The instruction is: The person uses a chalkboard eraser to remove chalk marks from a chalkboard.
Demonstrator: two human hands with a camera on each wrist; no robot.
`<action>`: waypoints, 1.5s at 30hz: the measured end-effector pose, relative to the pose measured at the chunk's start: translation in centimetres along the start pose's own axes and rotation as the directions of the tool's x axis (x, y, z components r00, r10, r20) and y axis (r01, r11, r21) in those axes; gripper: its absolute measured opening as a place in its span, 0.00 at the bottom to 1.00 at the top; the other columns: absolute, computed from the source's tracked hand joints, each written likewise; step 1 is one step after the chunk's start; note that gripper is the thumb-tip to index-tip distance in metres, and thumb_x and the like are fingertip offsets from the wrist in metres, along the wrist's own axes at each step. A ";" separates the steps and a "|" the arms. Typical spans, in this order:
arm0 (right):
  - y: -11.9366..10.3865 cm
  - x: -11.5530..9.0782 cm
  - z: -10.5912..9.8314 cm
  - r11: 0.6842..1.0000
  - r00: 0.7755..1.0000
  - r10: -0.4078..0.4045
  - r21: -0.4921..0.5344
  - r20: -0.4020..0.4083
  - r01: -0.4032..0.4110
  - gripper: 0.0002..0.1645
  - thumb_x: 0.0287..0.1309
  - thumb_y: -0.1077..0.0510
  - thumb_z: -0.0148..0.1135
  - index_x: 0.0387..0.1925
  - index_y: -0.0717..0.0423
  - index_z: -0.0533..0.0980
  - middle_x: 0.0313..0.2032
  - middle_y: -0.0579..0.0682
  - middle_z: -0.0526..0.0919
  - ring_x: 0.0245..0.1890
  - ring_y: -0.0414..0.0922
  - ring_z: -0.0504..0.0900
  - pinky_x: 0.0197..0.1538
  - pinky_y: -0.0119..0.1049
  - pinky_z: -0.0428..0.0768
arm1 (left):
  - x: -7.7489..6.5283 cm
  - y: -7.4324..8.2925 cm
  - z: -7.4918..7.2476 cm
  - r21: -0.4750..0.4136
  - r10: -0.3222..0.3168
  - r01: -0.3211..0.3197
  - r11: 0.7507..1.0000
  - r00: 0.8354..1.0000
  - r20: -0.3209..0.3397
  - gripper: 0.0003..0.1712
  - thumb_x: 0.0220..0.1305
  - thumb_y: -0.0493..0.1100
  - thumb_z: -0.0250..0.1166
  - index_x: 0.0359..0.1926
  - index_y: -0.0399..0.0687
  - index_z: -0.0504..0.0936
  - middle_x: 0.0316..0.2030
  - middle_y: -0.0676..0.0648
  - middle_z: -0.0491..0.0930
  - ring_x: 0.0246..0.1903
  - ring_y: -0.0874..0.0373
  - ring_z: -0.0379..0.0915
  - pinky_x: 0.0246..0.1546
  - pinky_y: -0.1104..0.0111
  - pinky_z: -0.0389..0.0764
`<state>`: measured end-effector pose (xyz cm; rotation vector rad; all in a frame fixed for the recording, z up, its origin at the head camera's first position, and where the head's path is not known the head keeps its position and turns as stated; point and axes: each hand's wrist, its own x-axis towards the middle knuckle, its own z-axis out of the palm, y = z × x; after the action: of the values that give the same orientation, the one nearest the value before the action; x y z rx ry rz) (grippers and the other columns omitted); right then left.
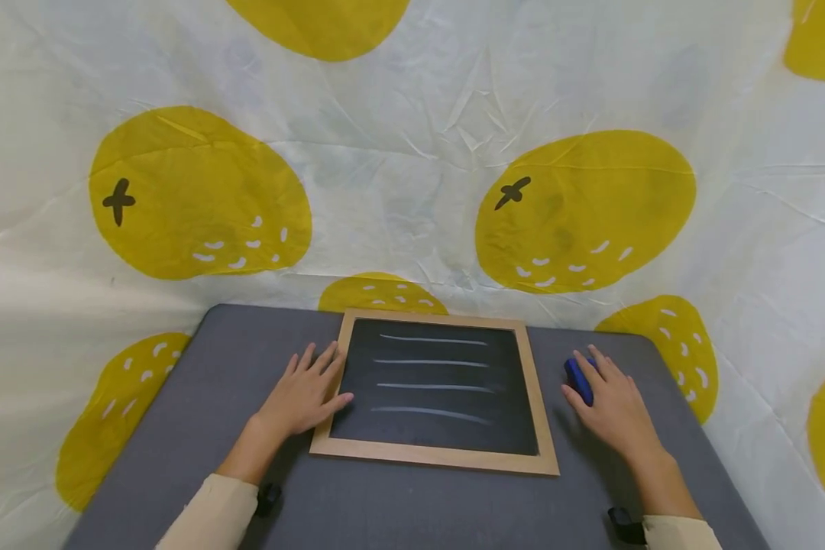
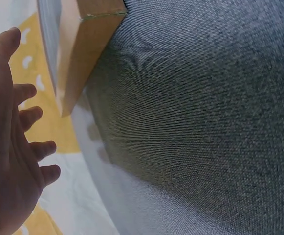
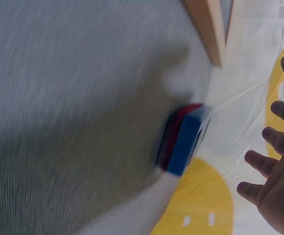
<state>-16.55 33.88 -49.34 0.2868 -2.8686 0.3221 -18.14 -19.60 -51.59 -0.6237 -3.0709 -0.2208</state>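
Note:
A small chalkboard in a light wooden frame lies on the table, with several roughly level white lines drawn across it. My left hand hovers with spread fingers over the board's left side, its thumb overlapping the black surface in the head view; the left wrist view shows its palm facing the frame's edge. To the right of the board, my right hand is held above a blue eraser and partly hides it. The right wrist view shows the eraser on the table, blue with a red layer, apart from the relaxed fingers.
The grey cloth-covered table has its far edge close to a white curtain printed with yellow fruit shapes. The curtain also hangs along both sides. A dark wrist device sits at the left sleeve, another at the right.

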 end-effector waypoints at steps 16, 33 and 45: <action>4.6 0.2 0.6 0.992 0.988 0.078 0.091 0.132 -0.091 0.49 0.67 0.40 0.65 0.75 0.68 0.61 0.69 0.78 0.62 0.62 0.80 0.66 0.59 0.79 0.66 | 1.0 -1.1 0.8 -0.064 0.022 -0.018 0.998 0.998 0.054 0.45 0.74 0.68 0.53 0.81 0.51 0.58 0.81 0.46 0.54 0.77 0.28 0.50 0.71 0.31 0.56; 5.3 0.4 2.7 0.953 0.947 0.247 0.124 0.205 -0.275 0.60 0.63 0.35 0.67 0.71 0.82 0.57 0.59 0.84 0.64 0.51 0.75 0.72 0.47 0.69 0.77 | 0.8 -2.2 1.6 -0.091 0.052 -0.048 0.995 0.998 0.036 0.40 0.77 0.61 0.53 0.82 0.53 0.57 0.81 0.48 0.55 0.75 0.27 0.55 0.65 0.26 0.61; 5.3 0.7 3.3 0.939 0.930 0.302 0.101 0.211 -0.328 0.54 0.61 0.41 0.70 0.64 0.85 0.63 0.52 0.83 0.68 0.44 0.69 0.74 0.42 0.62 0.79 | 0.6 -2.3 1.7 -0.144 0.030 -0.023 0.989 0.998 0.047 0.38 0.78 0.59 0.53 0.82 0.57 0.57 0.81 0.51 0.55 0.74 0.25 0.55 0.61 0.23 0.61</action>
<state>-19.05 38.04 -53.29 -0.1354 -3.0878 0.5787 -19.56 -21.27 -53.60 -0.6841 -3.1115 -0.4353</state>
